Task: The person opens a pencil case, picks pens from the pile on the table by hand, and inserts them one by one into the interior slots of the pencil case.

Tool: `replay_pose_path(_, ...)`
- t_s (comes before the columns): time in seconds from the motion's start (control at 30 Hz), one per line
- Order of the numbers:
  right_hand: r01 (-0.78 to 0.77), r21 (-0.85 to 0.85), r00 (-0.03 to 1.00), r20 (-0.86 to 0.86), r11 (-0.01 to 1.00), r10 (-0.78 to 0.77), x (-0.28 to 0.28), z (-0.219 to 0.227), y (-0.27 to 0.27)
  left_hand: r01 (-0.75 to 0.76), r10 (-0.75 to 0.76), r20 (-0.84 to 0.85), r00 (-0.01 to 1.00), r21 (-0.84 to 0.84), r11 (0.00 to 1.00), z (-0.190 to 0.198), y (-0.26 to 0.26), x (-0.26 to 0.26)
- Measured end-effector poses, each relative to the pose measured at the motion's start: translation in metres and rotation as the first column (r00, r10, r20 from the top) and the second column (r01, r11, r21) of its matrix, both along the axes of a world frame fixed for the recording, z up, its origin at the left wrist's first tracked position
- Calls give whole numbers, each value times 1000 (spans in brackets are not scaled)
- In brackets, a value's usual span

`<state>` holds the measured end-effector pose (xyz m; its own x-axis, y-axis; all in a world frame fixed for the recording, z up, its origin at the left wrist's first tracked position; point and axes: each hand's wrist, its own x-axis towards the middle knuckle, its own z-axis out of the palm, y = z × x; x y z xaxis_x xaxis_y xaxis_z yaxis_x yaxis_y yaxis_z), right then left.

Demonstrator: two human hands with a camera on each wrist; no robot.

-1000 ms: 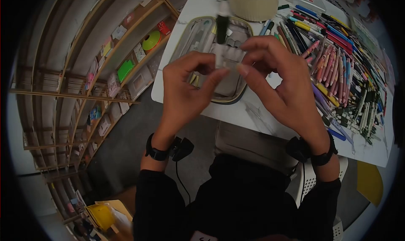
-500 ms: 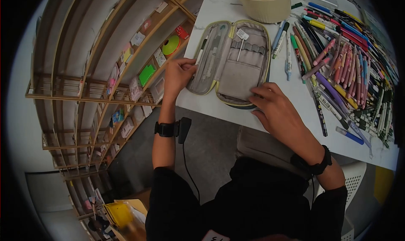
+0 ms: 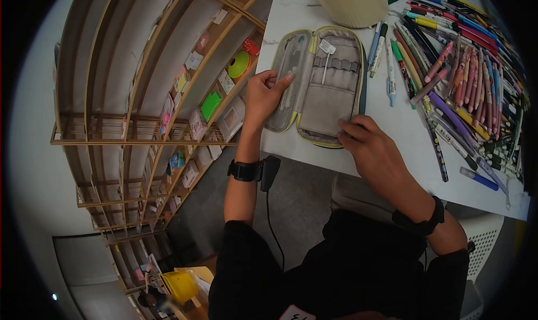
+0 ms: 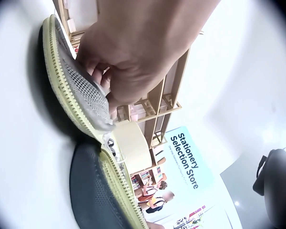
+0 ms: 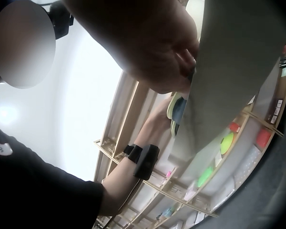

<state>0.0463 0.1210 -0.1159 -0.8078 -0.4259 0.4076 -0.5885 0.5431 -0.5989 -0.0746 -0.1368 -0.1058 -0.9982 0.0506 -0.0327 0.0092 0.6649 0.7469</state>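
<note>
An unzipped grey pencil case (image 3: 328, 110) with yellow-green zip edging lies spread on the white table. My left hand (image 3: 262, 100) is over its left half, thumb and curled fingers pinching at the mesh pocket (image 4: 83, 90); in the left wrist view the fingertips are partly hidden. Slim pens show dimly through the mesh. My right hand (image 3: 374, 155) grips the lower right corner of the case, fingers bent at its edge. A white tag (image 3: 327, 47) on a thin white strip lies across the elastic loops of the right half.
A beige divided pen holder (image 3: 358, 12) stands behind the case. Right of the case lie a pale blue-tipped pen (image 3: 391, 79) and a dark green marker (image 3: 379, 51). Beyond them spreads a large heap of pens (image 3: 471, 85). Wooden shelves (image 3: 140, 141) rise to the left.
A second ago both hands were raised over the case, the left with a dark-and-white pen. Both then came down to the case. The left has since moved inward over the mesh half.
</note>
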Motion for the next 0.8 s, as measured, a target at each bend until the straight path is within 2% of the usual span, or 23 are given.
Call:
replay_pose_path(0.07, 5, -32, 999, 40, 999, -4, 0, 0, 0, -53, 58, -19, 998, 193, 980, -1, 7, 0)
replay_pose_path(0.1, -4, -24, 999, 33, 1000, 5, 0, -1, 0, -45, 49, -19, 999, 189, 981, -2, 7, -1)
replay_pose_path(0.17, -10, -20, 1000, 28, 1000, 10, -1, -1, 0, -58, 55, 19, 998, 289, 956, -4, 3, -2)
replay_pose_path(0.3, -36, -23, 999, 5, 999, 36, -3, -2, 1, -42, 61, -72, 996, 237, 971, -8, 2, 1)
replay_pose_path(0.37, -36, -31, 999, -5, 999, 36, -2, -2, 0, -110, 131, -150, 980, 140, 984, -7, 1, 0)
replay_pose_path(0.43, -58, 81, 998, -32, 995, 61, 0, 2, 3, -113, 126, -179, 976, 81, 990, -10, -11, -3)
replay_pose_path(0.47, -79, -17, 997, -2, 997, 79, 2, 1, 4, -103, 115, -192, 975, 73, 992, -17, -17, -7)
replay_pose_path(0.5, -79, -108, 996, 34, 991, 84, 5, 1, 7, -107, 95, -272, 958, -26, 994, -15, -17, -6)
replay_pose_path(0.57, -28, -135, 1000, -13, 990, 27, 17, 15, 24, -113, 108, -280, 954, -2, 994, -27, -31, -12)
replay_pose_path(0.6, 25, -77, 999, 21, 997, -24, 25, 23, 47, -128, 128, -253, 959, 18, 992, -30, -35, -12)
replay_pose_path(0.63, 71, -143, 997, 16, 987, -70, 29, 35, 67, -155, 140, -270, 952, -32, 987, -27, -33, -6)
replay_pose_path(0.67, 104, -215, 994, 6, 971, -106, 30, 48, 83, -169, 157, -296, 942, -14, 986, -25, -30, -2)
replay_pose_path(0.73, 316, -192, 947, 2, 929, -322, 37, 65, 142, -186, 183, -334, 925, 24, 982, -30, -38, 4)
replay_pose_path(0.77, 465, -113, 878, -69, 878, -474, 41, 69, 170, -185, 189, -345, 919, 45, 982, -33, -42, 6)
replay_pose_path(0.8, 627, -175, 766, -44, 759, -642, 45, 61, 193, -197, 174, -378, 909, -24, 980, -24, -29, 15)
